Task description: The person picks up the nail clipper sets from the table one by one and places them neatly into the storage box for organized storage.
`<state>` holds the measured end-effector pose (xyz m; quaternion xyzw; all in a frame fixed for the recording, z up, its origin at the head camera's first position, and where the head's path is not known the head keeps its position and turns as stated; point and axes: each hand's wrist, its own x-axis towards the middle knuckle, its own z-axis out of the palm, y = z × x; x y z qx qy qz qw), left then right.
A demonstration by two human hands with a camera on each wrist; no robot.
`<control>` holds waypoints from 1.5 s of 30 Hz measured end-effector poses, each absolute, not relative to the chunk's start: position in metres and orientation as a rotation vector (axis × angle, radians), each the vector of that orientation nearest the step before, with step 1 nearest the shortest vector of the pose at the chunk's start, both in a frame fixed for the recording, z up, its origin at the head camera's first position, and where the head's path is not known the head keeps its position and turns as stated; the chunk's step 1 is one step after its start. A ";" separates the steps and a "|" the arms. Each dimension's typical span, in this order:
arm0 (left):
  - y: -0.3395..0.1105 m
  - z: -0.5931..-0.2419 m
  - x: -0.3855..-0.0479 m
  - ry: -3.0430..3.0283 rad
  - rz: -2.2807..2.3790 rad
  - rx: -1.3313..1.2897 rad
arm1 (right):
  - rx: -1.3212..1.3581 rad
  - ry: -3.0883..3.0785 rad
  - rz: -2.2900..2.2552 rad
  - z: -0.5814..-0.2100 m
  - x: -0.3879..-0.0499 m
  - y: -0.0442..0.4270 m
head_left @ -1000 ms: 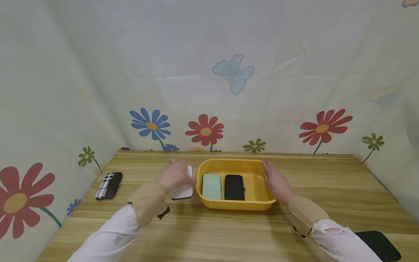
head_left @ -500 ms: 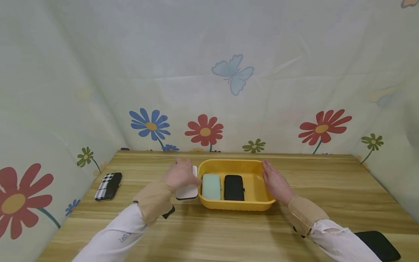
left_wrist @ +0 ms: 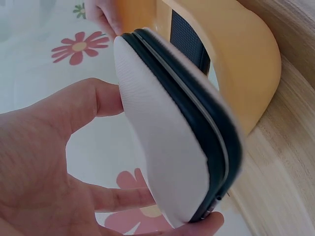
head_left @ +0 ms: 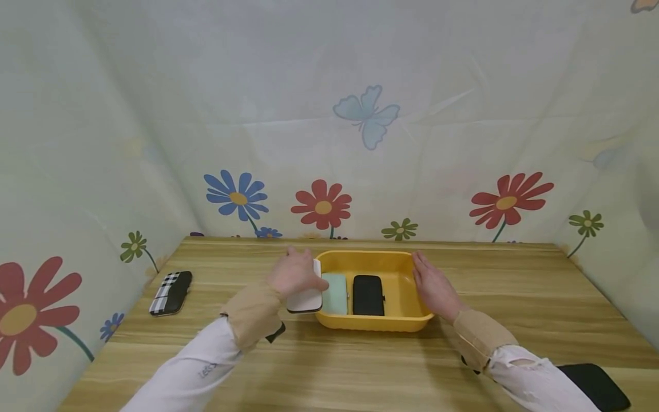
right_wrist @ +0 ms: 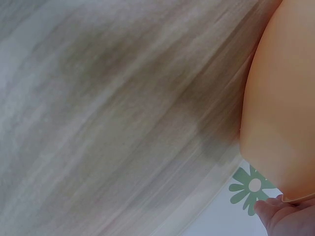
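Note:
My left hand (head_left: 296, 274) grips a white clasp purse (head_left: 305, 300) with dark edges and a metal frame. It is raised at the left rim of a yellow basket (head_left: 370, 324), partly covering that rim in the head view. In the left wrist view, thumb and fingers hold opposite edges of the white purse (left_wrist: 162, 132), which is tilted. Inside the basket lie a mint-green purse (head_left: 336, 294) and a black purse (head_left: 368, 296), side by side. My right hand (head_left: 437, 289) rests along the basket's right side, fingers fairly straight; the right wrist view shows only fingertips at the rim.
On the wooden table (head_left: 360, 372), a black-and-white checked purse (head_left: 171, 293) lies at the far left. A black flat case (head_left: 597, 386) lies near the front right, partly behind my right sleeve. A flower-printed cloth (head_left: 437, 143) hangs behind the table.
My left hand has moved right with the white purse, from the table left of the basket to the basket's left rim. The right hand has stayed in place.

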<state>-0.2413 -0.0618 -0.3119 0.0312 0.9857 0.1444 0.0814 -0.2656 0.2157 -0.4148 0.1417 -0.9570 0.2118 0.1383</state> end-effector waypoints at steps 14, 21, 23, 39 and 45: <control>-0.042 -0.312 -0.242 2.943 0.424 0.108 | 0.412 -2.755 0.616 -0.415 -0.266 0.216; -0.037 -0.312 -0.241 2.954 0.419 0.151 | 0.412 -2.751 0.627 -0.414 -0.266 0.215; -0.035 -0.312 -0.240 2.955 0.421 0.162 | 0.411 -2.753 0.624 -0.414 -0.266 0.215; -0.010 -0.309 -0.238 2.945 0.401 0.222 | 0.404 -2.772 0.628 -0.414 -0.266 0.217; 0.000 -0.311 -0.239 2.947 0.412 0.244 | 0.402 -2.770 0.653 -0.413 -0.265 0.217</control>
